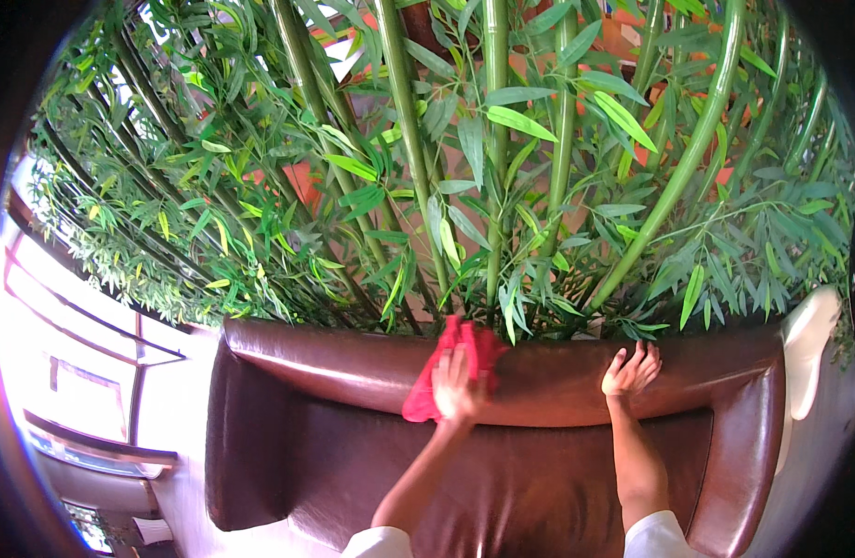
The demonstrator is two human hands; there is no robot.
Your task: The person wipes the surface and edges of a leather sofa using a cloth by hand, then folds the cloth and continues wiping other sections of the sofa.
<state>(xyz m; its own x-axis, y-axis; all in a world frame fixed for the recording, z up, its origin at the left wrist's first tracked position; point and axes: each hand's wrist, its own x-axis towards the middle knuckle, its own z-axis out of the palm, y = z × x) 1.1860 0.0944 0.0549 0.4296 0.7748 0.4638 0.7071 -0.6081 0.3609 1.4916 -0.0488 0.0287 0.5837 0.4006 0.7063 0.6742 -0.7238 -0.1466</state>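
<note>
A brown leather sofa (pixel 371 453) lies across the view before me, its backrest toward a row of bamboo plants. Flat on a red cloth (pixel 427 390), my left hand (pixel 455 383) presses against the top of the backrest, a little left of its middle; the hand looks slightly blurred. The cloth bunches up past my fingers toward the stems. Farther right, my right hand (pixel 631 370) rests on the same backrest with its fingers apart and nothing in it.
Dense bamboo stems (pixel 497 139) and leaves stand right behind the backrest, some leaves hanging over it. A white curved object (pixel 811 349) is beside the sofa's right end. At the left are a bright window (pixel 85 397) and another seat with a pale cushion (pixel 152 530).
</note>
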